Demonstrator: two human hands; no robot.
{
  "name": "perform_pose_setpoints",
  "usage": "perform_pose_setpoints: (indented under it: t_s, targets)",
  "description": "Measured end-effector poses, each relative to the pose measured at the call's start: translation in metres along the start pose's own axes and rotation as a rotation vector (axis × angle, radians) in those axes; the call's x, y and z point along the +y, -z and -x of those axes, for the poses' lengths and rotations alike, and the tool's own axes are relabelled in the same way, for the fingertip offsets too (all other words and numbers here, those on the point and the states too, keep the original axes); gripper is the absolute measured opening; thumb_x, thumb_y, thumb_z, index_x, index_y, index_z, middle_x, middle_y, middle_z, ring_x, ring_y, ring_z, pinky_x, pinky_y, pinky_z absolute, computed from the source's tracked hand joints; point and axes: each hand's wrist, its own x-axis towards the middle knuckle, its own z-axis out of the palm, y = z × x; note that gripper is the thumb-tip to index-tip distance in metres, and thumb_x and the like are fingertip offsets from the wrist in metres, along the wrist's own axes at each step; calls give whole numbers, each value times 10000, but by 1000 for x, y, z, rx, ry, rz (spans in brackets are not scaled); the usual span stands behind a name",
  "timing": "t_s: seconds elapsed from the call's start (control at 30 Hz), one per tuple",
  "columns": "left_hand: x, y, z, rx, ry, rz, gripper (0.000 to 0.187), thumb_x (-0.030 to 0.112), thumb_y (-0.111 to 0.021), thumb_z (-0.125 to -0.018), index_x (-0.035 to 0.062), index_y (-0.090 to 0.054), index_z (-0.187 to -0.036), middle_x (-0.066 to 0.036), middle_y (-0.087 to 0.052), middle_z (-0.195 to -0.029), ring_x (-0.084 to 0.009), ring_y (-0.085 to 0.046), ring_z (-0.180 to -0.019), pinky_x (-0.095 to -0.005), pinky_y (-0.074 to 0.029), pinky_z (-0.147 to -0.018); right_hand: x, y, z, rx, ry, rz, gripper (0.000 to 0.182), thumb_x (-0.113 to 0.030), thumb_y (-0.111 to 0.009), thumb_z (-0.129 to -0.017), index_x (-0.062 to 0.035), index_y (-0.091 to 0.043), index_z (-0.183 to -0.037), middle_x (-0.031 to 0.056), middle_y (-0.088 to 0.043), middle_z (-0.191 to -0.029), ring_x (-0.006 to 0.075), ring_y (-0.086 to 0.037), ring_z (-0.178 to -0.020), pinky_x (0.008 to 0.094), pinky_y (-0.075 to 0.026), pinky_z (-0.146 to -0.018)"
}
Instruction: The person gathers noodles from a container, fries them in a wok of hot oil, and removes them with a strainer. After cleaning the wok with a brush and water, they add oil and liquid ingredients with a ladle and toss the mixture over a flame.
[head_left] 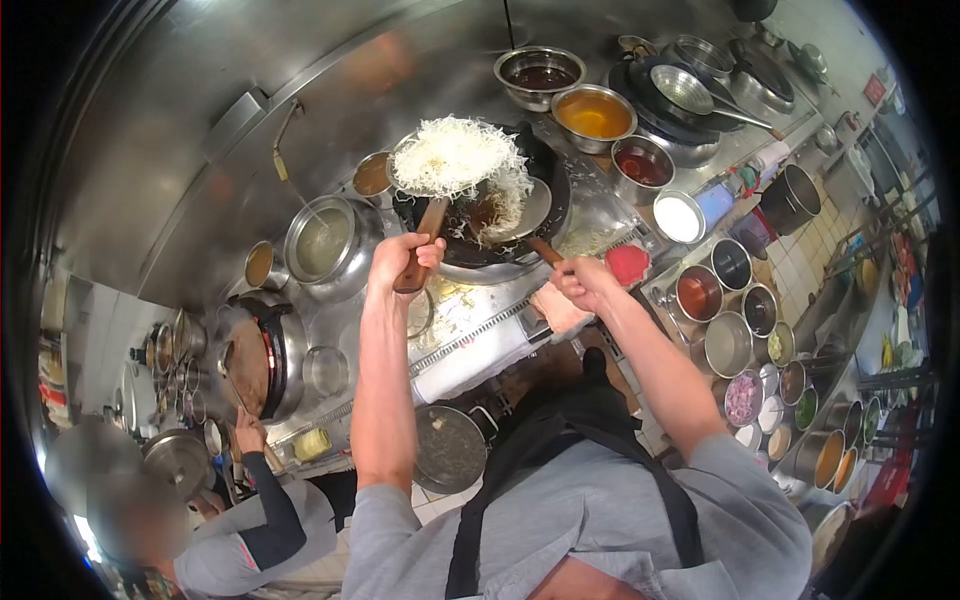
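My left hand (410,258) is wrapped round the wooden handle of a skimmer (434,214), its round head heaped with thin white shreds (458,155). The heap sits over a black wok (555,165), above the left part of its mouth. More shreds hang down at the heap's right side, over a second round, shallow skimmer (538,208). My right hand (583,283) grips that one by its wooden handle, close to the wok's front rim. The shreds hide most of both heads.
Metal bowls of dark sauce (540,78) and amber liquid (594,113) stand behind the wok, right of centre. A water pot (320,238) is at left. Another person's hand (250,432) holds a ladle in a second wok (245,360). Ingredient tubs (728,345) crowd the right.
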Motion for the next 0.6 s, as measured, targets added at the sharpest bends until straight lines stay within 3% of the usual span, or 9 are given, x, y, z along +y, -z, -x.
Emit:
perform_pose_setpoints:
  t_s: [0.03,0.13,0.27,0.37,0.47,0.6]
  targets:
    - [1,-4,4,13,-20,-14,381,-15,-382,-1057,-164,-290,-1396,-227,-537,-1038,-104,-482,-646,-218,-461,-523,-4,-14,-5,8,14,39,90,-11,-473,-1012,-35,-396,-1052,107,-522,-850,51,-330,-503,200,-219,-372]
    - [4,-15,12,44,-64,-61,361,-18,-385,-1054,-169,-312,-1373,-224,-544,-1030,-105,-477,-637,-215,-458,-521,-26,9,-70,-110,-17,-52,108,-18,-475,-1017,-26,-393,-1086,98,-520,-833,51,-340,-500,203,-217,-365]
    - [10,-12,12,59,-98,-98,321,-19,-390,-1049,-173,-353,-1328,-225,-553,-1015,-106,-478,-628,-210,-454,-519,-26,1,-78,-81,112,162,127,-12,-485,-1010,-41,-400,-1099,91,-524,-823,50,-353,-496,208,-233,-362]
    - [19,-4,12,120,-103,-126,293,-17,-400,-1044,-180,-371,-1286,-228,-558,-1009,-107,-481,-628,-207,-453,-519,-7,-15,-43,-24,272,244,171,-15,-491,-1015,-45,-415,-1166,83,-529,-819,49,-358,-496,216,-233,-363]
    - [21,4,3,127,-132,-154,260,-24,-429,-1026,-199,-376,-1211,-232,-558,-992,-125,-495,-634,-238,-453,-524,1,-19,-8,-57,213,105,227,-23,-498,-1025,-46,-426,-1240,77,-536,-815,51,-367,-500,212,-235,-368]
    - [21,37,-19,160,-202,-181,202,-45,-465,-1000,-196,-410,-1123,-219,-562,-913,-162,-511,-598,-296,-434,-515,12,-10,30,-171,237,73,207,-21,-508,-1027,-80,-438,-1213,82,-544,-848,45,-369,-510,187,-238,-360]
